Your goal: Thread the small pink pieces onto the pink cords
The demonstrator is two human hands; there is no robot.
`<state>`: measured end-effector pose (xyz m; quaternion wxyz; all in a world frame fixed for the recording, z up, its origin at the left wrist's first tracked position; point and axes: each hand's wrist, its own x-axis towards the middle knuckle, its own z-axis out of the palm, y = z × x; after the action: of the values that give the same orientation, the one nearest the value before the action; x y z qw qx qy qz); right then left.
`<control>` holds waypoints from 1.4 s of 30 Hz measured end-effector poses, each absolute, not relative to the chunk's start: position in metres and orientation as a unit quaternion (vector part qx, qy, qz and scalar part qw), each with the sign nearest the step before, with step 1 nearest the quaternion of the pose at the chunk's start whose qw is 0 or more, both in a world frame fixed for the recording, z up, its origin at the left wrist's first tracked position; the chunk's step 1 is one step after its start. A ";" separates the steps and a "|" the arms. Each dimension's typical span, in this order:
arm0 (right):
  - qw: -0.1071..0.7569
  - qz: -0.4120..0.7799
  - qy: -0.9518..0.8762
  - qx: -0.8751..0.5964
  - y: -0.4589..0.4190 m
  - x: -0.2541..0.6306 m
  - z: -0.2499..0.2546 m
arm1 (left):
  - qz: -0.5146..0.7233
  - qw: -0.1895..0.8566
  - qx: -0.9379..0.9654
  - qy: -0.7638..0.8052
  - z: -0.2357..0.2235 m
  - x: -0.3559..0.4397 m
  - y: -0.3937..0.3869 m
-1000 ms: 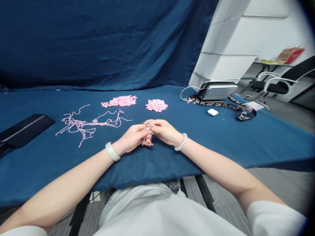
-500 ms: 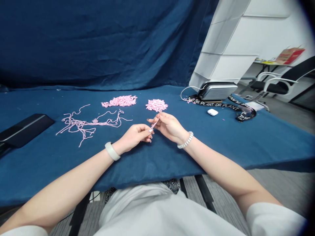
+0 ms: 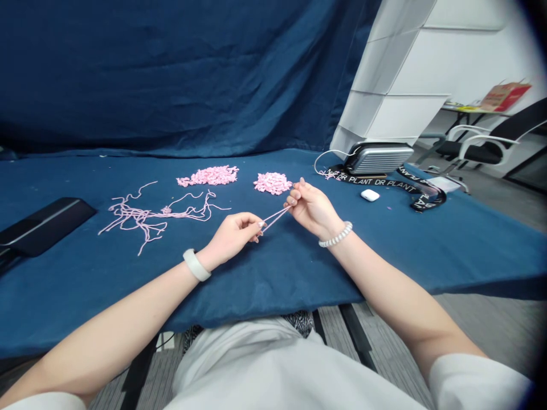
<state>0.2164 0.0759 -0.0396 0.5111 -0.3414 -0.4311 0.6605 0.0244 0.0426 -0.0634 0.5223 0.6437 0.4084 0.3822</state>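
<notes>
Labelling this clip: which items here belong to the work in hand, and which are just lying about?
Work in hand: left hand, right hand, pink cord strand stretched between them, tangled long pink cords, heap of short pink pieces, second heap of short pink pieces.

Lying about: flat black case, silver hard-shell case, white earbud case, black DR PLANT lanyard.

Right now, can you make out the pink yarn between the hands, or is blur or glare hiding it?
Head view: the pink yarn between the left hand and right hand looks sharp, without glare; the wide lens bows the blue table edge.
</notes>
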 end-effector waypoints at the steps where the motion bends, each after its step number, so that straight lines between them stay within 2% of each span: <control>1: 0.511 0.658 -0.433 -0.343 0.076 0.217 -0.039 | 0.389 0.535 0.623 0.417 -0.064 0.025 0.043; 4: 0.506 0.654 -0.442 -0.346 0.074 0.215 -0.039 | 0.371 0.578 0.583 0.434 -0.064 0.026 0.042; 11: 0.473 0.663 -0.458 -0.356 0.067 0.206 -0.041 | 0.245 0.667 0.587 0.388 -0.065 0.028 0.038; 20: 0.457 0.653 -0.487 -0.356 0.068 0.208 -0.043 | 0.219 0.650 0.614 0.391 -0.059 0.026 0.037; 27: 0.475 0.635 -0.486 -0.367 0.071 0.212 -0.042 | 0.273 0.612 0.609 0.424 -0.063 0.026 0.041; 32: 0.469 0.632 -0.490 -0.374 0.073 0.212 -0.044 | 0.307 0.602 0.631 0.381 -0.066 0.023 0.045; 38: 0.478 0.625 -0.494 -0.370 0.075 0.216 -0.044 | 0.305 0.613 0.610 0.398 -0.066 0.024 0.043; 42: 0.486 0.619 -0.484 -0.382 0.077 0.220 -0.043 | 0.298 0.576 0.632 0.423 -0.067 0.025 0.044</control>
<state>0.2197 0.0773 -0.0432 0.4861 -0.3818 -0.4842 0.6194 0.0246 0.0435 -0.0669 0.5764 0.6324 0.4233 0.2978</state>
